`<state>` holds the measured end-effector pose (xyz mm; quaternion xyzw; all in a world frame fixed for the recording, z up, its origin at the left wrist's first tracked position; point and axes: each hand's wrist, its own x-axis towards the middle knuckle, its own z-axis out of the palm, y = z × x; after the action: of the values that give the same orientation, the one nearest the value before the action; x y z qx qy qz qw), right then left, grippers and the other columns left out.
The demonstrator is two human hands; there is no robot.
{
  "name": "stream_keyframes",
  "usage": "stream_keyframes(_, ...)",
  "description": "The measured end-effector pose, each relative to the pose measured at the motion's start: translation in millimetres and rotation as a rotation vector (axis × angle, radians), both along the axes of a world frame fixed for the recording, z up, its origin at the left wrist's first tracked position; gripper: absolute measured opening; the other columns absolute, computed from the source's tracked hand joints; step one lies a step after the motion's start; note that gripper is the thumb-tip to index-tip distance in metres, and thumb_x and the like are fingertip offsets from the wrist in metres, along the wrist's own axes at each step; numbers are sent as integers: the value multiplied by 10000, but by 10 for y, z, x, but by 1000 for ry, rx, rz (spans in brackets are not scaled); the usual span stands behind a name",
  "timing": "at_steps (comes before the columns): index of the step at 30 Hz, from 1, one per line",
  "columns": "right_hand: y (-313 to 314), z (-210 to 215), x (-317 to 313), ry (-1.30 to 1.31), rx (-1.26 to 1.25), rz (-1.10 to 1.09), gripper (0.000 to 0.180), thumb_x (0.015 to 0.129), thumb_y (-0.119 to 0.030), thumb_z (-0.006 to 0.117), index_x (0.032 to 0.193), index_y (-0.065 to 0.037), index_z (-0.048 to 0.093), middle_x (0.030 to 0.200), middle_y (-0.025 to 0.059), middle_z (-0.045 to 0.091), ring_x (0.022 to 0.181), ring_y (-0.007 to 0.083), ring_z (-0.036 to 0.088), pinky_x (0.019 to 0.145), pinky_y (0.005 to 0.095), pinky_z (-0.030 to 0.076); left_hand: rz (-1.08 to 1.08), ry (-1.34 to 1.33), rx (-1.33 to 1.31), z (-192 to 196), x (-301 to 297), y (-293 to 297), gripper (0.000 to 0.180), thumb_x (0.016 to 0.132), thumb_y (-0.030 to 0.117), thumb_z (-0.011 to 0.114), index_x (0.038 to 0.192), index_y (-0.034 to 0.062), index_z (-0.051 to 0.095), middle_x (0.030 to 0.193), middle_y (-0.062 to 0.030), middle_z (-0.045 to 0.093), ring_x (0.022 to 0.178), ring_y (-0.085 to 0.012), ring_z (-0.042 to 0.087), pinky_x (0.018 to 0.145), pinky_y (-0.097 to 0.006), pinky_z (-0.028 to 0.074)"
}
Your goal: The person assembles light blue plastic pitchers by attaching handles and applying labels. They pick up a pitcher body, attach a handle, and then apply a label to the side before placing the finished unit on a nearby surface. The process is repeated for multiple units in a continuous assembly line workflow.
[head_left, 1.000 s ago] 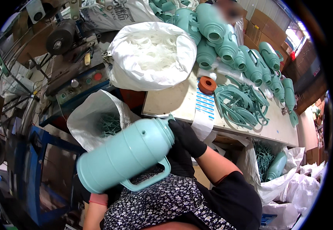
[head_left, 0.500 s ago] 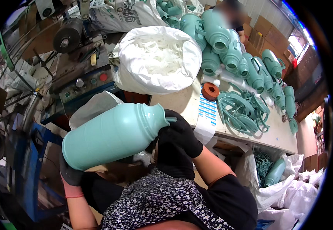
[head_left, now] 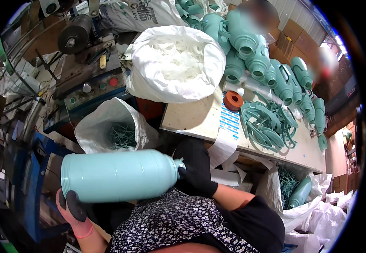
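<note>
Two grips, in the head view, hold the pale-green flask shell (head_left: 119, 175) crosswise in front of the floral apron (head_left: 170, 223): left hand (head_left: 74, 207) supporting the base end, right hand (head_left: 194, 168) closed on the neck; if the left fingers loosen, the smooth body could tip and drop.

You wear a black fabric garment (head_left: 166, 223) printed with small white flowers. Left of that garment, your left hand (head_left: 75, 213) has a pink fabric glove (head_left: 83, 229) with dark finger surfaces. Above the garment, your right hand (head_left: 194, 166) has a plain black glove (head_left: 202, 182); to the garment's right is your black sleeve (head_left: 252, 225).
</note>
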<state>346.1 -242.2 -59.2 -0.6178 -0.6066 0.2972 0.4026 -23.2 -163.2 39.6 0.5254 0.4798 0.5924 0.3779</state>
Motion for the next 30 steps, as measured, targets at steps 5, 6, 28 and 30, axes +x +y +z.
stream_keyframes(5, -395, -233, 45, 260, -3, 321, 332, 935, -167, 532, 1225, -5, 530, 1162, 137, 608, 1094, 251, 581, 950, 348, 455, 6, -57, -269, 24, 30, -61, 185, 878, 131, 539, 934, -37, 595, 837, -55, 594, 777, -123, 529, 718, -255, 413)
stream_keyframes(6, -410, -237, 43, 252, -15, 341, 332, 934, -167, 532, 1224, -5, 530, 1160, 137, 609, 1089, 252, 583, 947, 349, 456, -17, -201, -325, -48, 48, -52, 153, 884, 118, 560, 927, -22, 600, 827, -34, 584, 771, -105, 516, 719, -244, 403)
stream_keyframes(28, 865, 729, -206, 311, 124, 57, 237, 918, -186, 576, 1035, 16, 622, 944, 125, 652, 828, 221, 625, 741, 338, 487, 83, 467, 135, -614, 228, 536, 657, 807, 92, 676, 1389, 15, 380, 1366, -170, 466, 1277, -286, 441, 1059, -371, 351)
stream_keyframes(30, 1225, 735, -347, -304, 376, 209, 211, 860, -181, 644, 988, -13, 649, 901, 160, 646, 821, 340, 616, 726, 394, 485, -66, 711, 384, -530, 379, 488, 820, 743, 187, 738, 1433, 44, 317, 1422, -215, 385, 1328, -378, 361, 1095, -447, 298)
